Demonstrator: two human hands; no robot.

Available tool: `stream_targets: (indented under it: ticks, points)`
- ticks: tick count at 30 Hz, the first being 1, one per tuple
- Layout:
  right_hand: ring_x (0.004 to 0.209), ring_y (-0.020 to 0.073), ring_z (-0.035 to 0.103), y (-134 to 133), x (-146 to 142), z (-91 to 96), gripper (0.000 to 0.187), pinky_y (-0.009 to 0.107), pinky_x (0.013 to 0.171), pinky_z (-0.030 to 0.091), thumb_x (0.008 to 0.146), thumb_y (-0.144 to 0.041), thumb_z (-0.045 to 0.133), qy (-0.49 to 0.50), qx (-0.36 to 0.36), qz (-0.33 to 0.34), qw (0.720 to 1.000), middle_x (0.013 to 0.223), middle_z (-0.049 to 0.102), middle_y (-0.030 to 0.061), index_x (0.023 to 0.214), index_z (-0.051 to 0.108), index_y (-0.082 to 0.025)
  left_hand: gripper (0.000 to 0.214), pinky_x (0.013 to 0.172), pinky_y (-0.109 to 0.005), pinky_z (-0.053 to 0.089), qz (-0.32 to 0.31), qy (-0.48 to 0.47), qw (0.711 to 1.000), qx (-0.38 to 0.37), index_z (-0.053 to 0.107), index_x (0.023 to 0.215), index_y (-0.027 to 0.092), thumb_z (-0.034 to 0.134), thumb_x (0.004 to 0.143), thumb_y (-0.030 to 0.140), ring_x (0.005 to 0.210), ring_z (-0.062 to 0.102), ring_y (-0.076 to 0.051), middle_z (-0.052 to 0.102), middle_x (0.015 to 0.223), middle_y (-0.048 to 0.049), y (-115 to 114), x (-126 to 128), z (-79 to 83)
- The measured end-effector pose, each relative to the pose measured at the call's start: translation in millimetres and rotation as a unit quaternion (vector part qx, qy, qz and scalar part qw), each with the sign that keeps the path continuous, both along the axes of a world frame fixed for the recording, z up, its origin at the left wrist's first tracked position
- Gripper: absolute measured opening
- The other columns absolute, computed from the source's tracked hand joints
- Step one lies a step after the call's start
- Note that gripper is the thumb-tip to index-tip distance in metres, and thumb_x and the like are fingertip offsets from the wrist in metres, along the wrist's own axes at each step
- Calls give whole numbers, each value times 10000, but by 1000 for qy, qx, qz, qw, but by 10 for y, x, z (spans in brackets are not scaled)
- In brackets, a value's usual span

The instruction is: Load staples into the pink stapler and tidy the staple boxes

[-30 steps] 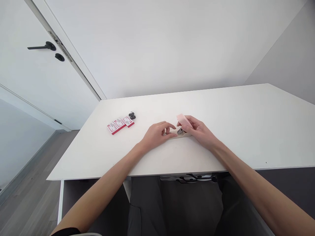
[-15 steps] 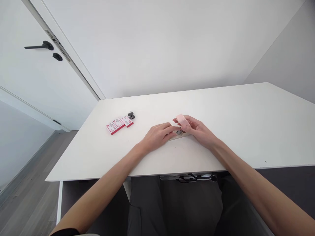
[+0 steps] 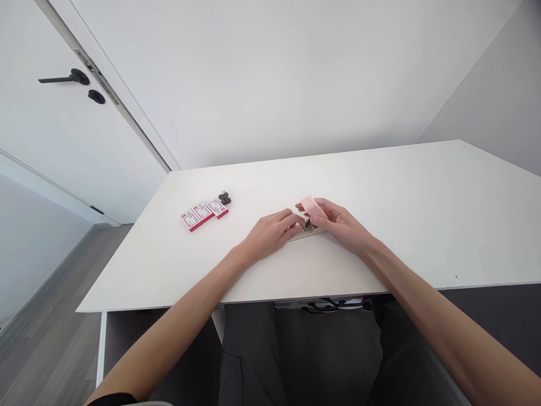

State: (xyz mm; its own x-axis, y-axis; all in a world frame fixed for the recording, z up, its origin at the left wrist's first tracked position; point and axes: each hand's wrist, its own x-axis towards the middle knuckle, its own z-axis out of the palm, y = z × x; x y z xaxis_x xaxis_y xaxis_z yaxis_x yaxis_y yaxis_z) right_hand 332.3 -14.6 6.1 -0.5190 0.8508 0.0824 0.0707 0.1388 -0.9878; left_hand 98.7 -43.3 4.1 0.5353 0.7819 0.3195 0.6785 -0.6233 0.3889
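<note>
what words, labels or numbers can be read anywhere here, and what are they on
Nothing here reads clearly.
On the three small red and white cardboard boxes lying on the white table: printed labels, too small and blurred to read.
On the pink plastic stapler: no lettering shows.
On the small black clip: a pale mark, too small to read.

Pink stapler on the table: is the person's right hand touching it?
Touching. The head view shows the right hand with its fingers closed around the raised top of the pink stapler.
</note>
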Motion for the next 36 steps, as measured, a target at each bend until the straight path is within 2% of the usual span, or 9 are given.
stream_targets:
  ticks: [7,14,20,25,32,36]
  points:
    - [1081,276,655,-7,2,6,462,432,951,535,909,-598,722,-1,-9,1,1000,1199,728,41,1289,701,-334,222,725,-279,466,6,-9,1000,-19,638,1151,263,522,1066,432,753,620,-132,692,1011,-2,-7,-14,17]
    - [1112,292,660,-10,3,11,470,439,952,542,897,-607,738,0,-20,5,1000,1203,725,43,1283,704,-340,286,720,-289,487,19,-35,999,-8,658,1091,254,686,962,508,792,635,-147,685,1026,-8,-12,-21,17]
    - [1156,294,645,-17,4,11,438,453,1006,519,909,-587,739,1,-14,4,1000,1219,712,39,1278,705,-352,202,806,-330,519,42,-58,997,39,720,974,247,694,964,447,912,658,-185,681,1022,-38,12,-15,-35]
    - [1144,297,651,-14,10,0,458,457,997,526,897,-604,746,-6,-15,-5,1000,1198,720,42,1282,709,-357,229,874,-383,531,67,-69,995,19,741,981,248,715,945,473,942,653,-204,683,1028,-42,34,-25,-34]
    - [1083,282,671,-28,-3,23,444,447,960,534,884,-597,763,-1,-17,-14,1000,1151,728,42,1250,726,-349,189,938,-426,529,83,-73,994,-6,769,899,253,728,940,433,993,652,-221,707,1036,-40,49,-22,-22]
    - [1062,282,673,-29,-8,21,463,440,934,537,879,-603,766,-5,-16,-16,1000,1145,735,47,1251,732,-331,180,896,-401,529,150,-124,981,-10,775,897,256,710,957,412,995,662,-213,726,1027,-33,51,-11,3]
